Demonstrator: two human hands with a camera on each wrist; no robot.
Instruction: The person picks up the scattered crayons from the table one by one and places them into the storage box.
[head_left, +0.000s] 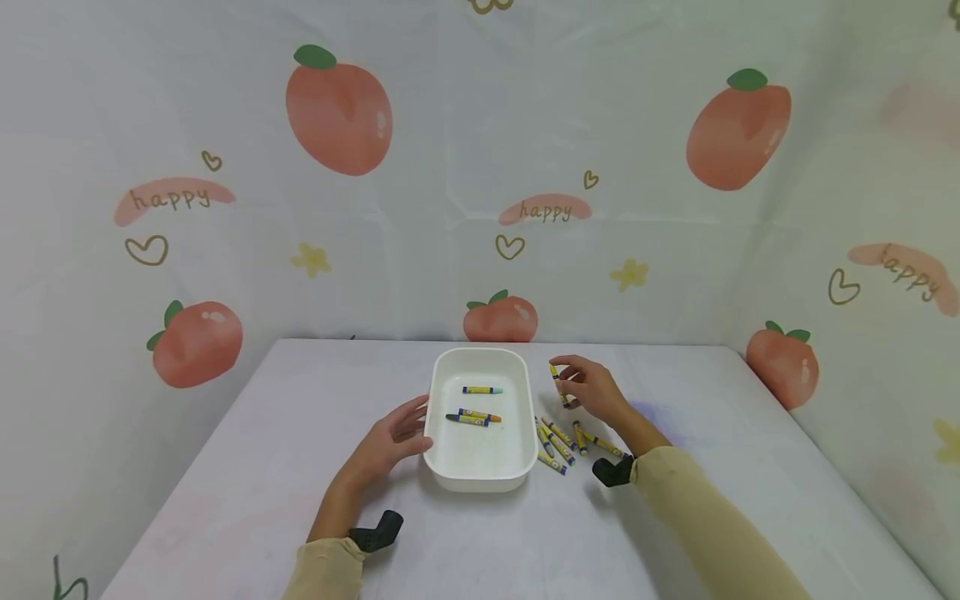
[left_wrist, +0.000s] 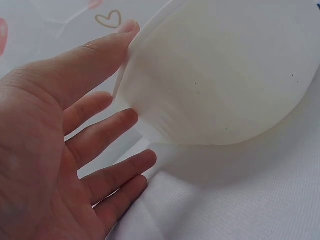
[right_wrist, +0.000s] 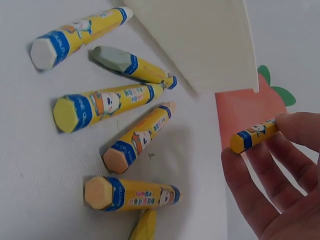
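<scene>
A white plastic tray has three oil pastels in it: a pale green one toward the back, and an orange one beside a dark one near the middle. My left hand is at the tray's left side, thumb tip at the rim and fingers extended along the outer wall. Right of the tray, my right hand pinches a yellow-wrapped oil pastel between thumb and fingers, raised above the table. Its yellow end shows in the right wrist view.
Several more oil pastels lie loose close to the tray's right side, among them a grey-green one, a yellow one and a peach-coloured one. The white-covered table meets a fruit-printed cloth backdrop at the back.
</scene>
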